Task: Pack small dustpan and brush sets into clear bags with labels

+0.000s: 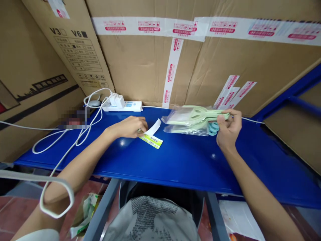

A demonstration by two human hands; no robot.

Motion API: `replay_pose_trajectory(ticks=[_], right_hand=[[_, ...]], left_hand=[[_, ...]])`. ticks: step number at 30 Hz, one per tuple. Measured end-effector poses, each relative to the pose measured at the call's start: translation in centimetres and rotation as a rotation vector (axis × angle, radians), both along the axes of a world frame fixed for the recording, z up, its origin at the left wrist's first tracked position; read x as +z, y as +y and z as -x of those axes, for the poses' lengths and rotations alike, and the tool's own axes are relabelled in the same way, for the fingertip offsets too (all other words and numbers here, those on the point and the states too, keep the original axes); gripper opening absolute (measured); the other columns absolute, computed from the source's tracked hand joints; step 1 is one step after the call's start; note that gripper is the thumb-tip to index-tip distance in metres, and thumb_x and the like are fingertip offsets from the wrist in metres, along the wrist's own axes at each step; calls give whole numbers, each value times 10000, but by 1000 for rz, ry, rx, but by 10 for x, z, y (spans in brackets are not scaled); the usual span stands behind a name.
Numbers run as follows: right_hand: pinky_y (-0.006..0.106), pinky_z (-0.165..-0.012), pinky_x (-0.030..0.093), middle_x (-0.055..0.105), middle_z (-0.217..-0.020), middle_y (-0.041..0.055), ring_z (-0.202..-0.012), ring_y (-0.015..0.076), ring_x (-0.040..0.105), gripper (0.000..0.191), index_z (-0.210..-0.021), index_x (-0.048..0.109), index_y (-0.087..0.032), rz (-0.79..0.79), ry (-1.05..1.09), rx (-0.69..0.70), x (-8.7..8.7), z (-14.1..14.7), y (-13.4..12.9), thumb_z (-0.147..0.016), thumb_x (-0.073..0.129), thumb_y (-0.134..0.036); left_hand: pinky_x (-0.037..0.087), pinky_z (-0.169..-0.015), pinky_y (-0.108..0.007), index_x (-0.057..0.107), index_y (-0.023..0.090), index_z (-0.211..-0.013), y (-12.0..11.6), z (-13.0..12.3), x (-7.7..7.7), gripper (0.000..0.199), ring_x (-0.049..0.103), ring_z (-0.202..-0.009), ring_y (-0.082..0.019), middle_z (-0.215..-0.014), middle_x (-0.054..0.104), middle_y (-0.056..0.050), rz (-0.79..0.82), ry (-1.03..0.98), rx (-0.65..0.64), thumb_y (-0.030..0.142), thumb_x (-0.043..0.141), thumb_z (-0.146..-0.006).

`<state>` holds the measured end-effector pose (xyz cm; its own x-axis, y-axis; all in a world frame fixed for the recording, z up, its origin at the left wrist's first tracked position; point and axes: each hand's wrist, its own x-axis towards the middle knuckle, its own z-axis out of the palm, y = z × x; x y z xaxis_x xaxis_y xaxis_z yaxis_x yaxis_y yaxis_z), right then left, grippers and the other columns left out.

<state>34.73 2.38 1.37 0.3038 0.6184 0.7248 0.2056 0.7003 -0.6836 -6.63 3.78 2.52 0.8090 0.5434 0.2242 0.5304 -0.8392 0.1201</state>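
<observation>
Pinched in my left hand point(134, 127) is a yellow-green printed label card point(152, 140), low over the blue table, with a curled white strip point(154, 127) rising beside it. My right hand point(228, 129) grips the handle end of a bundle of pale green plastic tools point(198, 115), partly inside clear plastic wrapping. The bundle points left toward my left hand, without touching it. A teal coiled piece point(213, 128) sits by my right fingers. The wrapping blurs the exact shape of the tools.
A white power strip point(134, 106) with a plug lies at the table's back left, with loose white cables point(75, 140) running leftward and over my left forearm. Large cardboard boxes point(140, 67) stand behind the blue table point(175, 167). A blue metal frame point(288, 90) is at right.
</observation>
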Motion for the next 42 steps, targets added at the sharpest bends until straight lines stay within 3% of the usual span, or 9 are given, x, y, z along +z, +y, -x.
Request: replay_pose_trajectory(ticks=[4,9,18,26,28,31,34,38,42], right_hand=[[377,-720,669,675,-904,-9,-730,180,714,365,-1007,607,-283,75,-103,39,-8,15,-7,-888,844,-535],[424,-779,689,719,-880,-7,-747,215,765,385,-997,590,-290,228,-137,128,-25,29,-8,-882,844,-557],[360,-687,611,741,-944,35,-780,212,737,390,-941,602,-258,402,-302,179,-41,29,0,-833,855,-534],[491,-867,604,777,-987,72,-942,305,756,332,-943,606,-269,461,-527,110,-45,22,4,-844,810,-512],[538,-949,593,776,-1105,95,-1044,329,750,319,-1062,620,-275,375,-579,54,-36,22,-3,-875,795,-465],[597,-1075,531,737,-1258,118,-1205,352,689,307,-1241,640,-294,26,-679,-81,-15,28,-21,-959,730,-377],[602,-1068,533,694,-1334,130,-1223,356,667,436,-1412,611,-301,-229,-868,42,-1,41,-43,-992,710,-370],[590,-1082,540,590,-1478,177,-1307,374,611,802,-1656,430,-282,-205,-1130,174,-5,57,-59,-966,780,-497],[583,-1053,548,506,-1559,179,-1314,373,573,856,-1732,323,-366,-173,-1220,56,-15,61,-62,-995,758,-339]], left_hand=[[497,-831,-288,863,298,-949,1,3,-3,148,707,-1086,-232,-1189,789,-47,164,96,-33,321,925,-817],[488,-896,-325,779,221,-1185,7,2,-11,409,681,-1067,-256,-1135,776,-71,182,69,32,340,899,-812],[418,-620,-243,699,189,-857,-1,-5,-8,91,635,-679,-141,-799,726,8,553,-10,-10,242,766,-887],[565,-773,-261,779,157,-1156,-14,-43,-24,227,775,-935,-193,-1103,834,-98,486,-459,-54,301,635,-1059],[586,-807,-270,786,154,-1164,-17,-53,-31,227,794,-966,-203,-1111,843,-102,426,-531,-37,284,631,-1061],[598,-893,-286,779,177,-1227,-24,-64,-38,251,806,-1042,-208,-1174,842,-95,297,-565,-27,261,591,-1085],[596,-901,-277,781,186,-1197,-33,-70,-39,225,807,-1015,-196,-1147,844,-82,180,-622,-10,251,598,-1085],[577,-775,-234,782,172,-1063,-41,-74,-38,122,774,-833,-156,-983,835,-54,107,-744,77,234,679,-1041],[580,-785,-236,775,167,-1011,-42,-74,-36,92,772,-817,-153,-942,828,-49,145,-724,26,214,698,-1026]])
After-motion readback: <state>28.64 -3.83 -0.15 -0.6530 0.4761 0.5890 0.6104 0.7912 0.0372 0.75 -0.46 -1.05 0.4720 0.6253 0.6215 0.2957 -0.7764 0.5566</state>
